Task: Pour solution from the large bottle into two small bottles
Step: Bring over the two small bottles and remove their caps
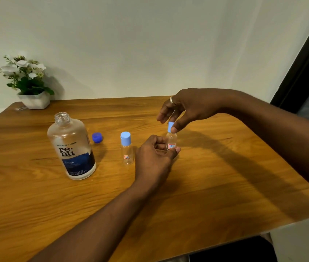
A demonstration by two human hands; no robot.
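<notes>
The large clear bottle (pixel 71 146) with a dark blue label stands uncapped on the left of the wooden table (pixel 216 186). Its dark blue cap (pixel 97 137) lies just to its right. One small clear bottle (pixel 126 148) with a light blue cap stands upright in the middle. My left hand (pixel 154 157) grips the body of a second small bottle (pixel 171 141) a little further right. Over it, my right hand (pixel 185 108) pinches that bottle's light blue cap (pixel 170 126) between thumb and fingers.
A white pot of artificial white flowers (pixel 28 82) sits at the table's far left corner against the pale wall. A dark door frame (pixel 304 69) runs down the right side. The table's near edge slants across the lower right.
</notes>
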